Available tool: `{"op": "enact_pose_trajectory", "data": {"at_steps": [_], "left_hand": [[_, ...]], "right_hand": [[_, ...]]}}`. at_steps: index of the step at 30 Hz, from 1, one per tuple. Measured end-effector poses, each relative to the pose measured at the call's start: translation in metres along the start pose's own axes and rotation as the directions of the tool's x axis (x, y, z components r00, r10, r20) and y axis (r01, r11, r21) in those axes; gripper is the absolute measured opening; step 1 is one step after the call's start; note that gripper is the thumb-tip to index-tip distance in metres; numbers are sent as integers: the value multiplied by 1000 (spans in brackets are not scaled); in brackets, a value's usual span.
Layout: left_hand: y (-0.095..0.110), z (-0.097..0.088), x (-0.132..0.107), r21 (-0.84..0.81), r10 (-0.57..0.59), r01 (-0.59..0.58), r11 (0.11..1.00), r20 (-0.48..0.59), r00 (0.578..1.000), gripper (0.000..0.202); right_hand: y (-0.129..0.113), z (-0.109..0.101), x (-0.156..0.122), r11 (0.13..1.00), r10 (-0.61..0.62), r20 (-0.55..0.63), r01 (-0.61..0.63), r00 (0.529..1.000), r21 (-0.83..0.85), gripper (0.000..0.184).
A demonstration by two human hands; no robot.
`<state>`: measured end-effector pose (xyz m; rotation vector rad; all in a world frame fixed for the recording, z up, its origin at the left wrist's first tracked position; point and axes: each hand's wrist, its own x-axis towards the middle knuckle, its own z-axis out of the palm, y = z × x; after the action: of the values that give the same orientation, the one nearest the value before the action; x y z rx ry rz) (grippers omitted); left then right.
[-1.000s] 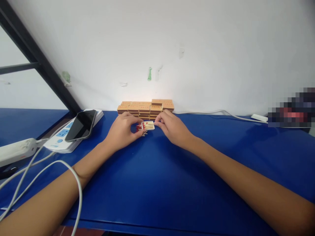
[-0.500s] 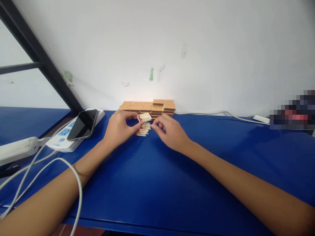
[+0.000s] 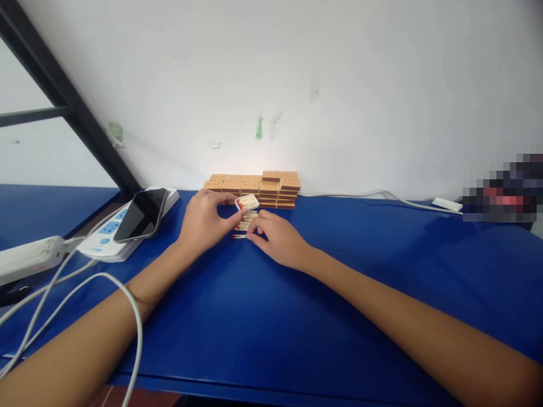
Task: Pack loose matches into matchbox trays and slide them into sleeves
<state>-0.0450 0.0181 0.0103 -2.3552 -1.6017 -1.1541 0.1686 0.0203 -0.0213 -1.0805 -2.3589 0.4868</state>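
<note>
Between thumb and fingers, my left hand (image 3: 204, 221) holds a white matchbox tray (image 3: 248, 202) with red-headed matches lying in it, raised above the blue table. Just below the tray, a row of loose matches (image 3: 248, 221) lies on the tabletop, partly covered by my fingers. My right hand (image 3: 278, 236) is closed in a pinch on the end of a match (image 3: 240, 237) at the near side of that row; the match's red head points left. Whether it pinches more than one match I cannot tell.
Behind my hands, brown matchboxes (image 3: 278, 195) are stacked against the white wall. To the left, a black phone (image 3: 142, 213) rests on a white power strip (image 3: 99, 246). A white cable (image 3: 138, 333) loops over my left forearm. Another thin cable runs along the wall at right.
My right hand has moved left and toward me, from beside the row to its near edge, where a match now shows in its fingertips. The left hand stays nearly still with the tray.
</note>
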Motion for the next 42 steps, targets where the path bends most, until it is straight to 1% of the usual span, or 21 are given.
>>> {"op": "enact_pose_trajectory", "data": {"at_steps": [4, 7, 9, 12, 14, 16, 18, 20, 23, 27, 29, 31, 33, 34, 35, 38, 40, 42], "left_hand": [[-2, 1, 0, 25, 2, -3, 1000, 15, 1000, 18], [-5, 1, 1, 62, 9, -11, 998, 35, 999, 22], [-7, 1, 1, 78, 22, -27, 997, 56, 998, 22], [-7, 1, 1, 75, 60, -67, 995, 93, 994, 20], [-6, 2, 1, 44, 101, -107, 993, 109, 989, 20], [-4, 2, 0, -14, 158, -157, 987, 133, 979, 20], [-1, 3, -1, -78, 206, -195, 978, 158, 966, 20], [0, 3, -1, -122, 226, -208, 971, 168, 960, 21], [0, 4, -2, -157, 210, -184, 970, 168, 963, 22], [3, 3, -3, -213, 164, -125, 969, 172, 971, 23], [7, 3, -6, -246, 166, -118, 962, 182, 969, 27], [12, 4, -8, -283, 208, -139, 949, 231, 950, 29], [16, 5, -10, -330, 281, -174, 928, 310, 908, 28], [17, 5, -10, -344, 304, -187, 920, 327, 895, 27], [18, 5, -10, -345, 314, -196, 918, 331, 890, 26], [19, 5, -9, -299, 302, -216, 929, 278, 912, 24], [20, 4, -8, -320, 310, -208, 924, 311, 898, 26], [20, 3, -8, -322, 289, -178, 930, 338, 896, 24]], "right_hand": [[-1, 0, -1, 998, -17, 26, 18, 1000, -64, 9], [3, -6, -3, 997, -38, 8, 39, 999, -69, 10], [9, -12, -3, 998, -41, -42, 39, 998, -57, 9], [18, -23, -2, 999, -33, -157, 29, 987, -29, 8], [23, -28, 0, 999, -37, -216, 36, 976, -9, 8], [27, -30, 1, 999, -47, -247, 47, 968, -9, 9], [29, -30, 1, 998, -60, -250, 55, 966, -26, 9], [29, -30, 0, 997, -68, -240, 59, 968, -46, 9], [29, -31, -1, 997, -71, -231, 64, 970, -39, 10], [28, -36, 0, 996, -70, -257, 80, 964, 29, 11], [27, -40, 0, 993, -80, -256, 100, 963, 66, 11], [27, -43, 1, 990, -89, -256, 114, 962, 84, 11], [27, -45, 1, 989, -94, -261, 120, 961, 84, 10], [27, -45, 2, 989, -94, -263, 119, 960, 82, 10], [28, -45, 2, 990, -93, -263, 117, 960, 80, 10], [30, -45, 2, 993, -80, -266, 100, 961, 65, 10], [31, -45, 2, 995, -67, -271, 85, 960, 58, 10], [32, -47, 2, 995, -58, -277, 77, 959, 57, 10]]}}
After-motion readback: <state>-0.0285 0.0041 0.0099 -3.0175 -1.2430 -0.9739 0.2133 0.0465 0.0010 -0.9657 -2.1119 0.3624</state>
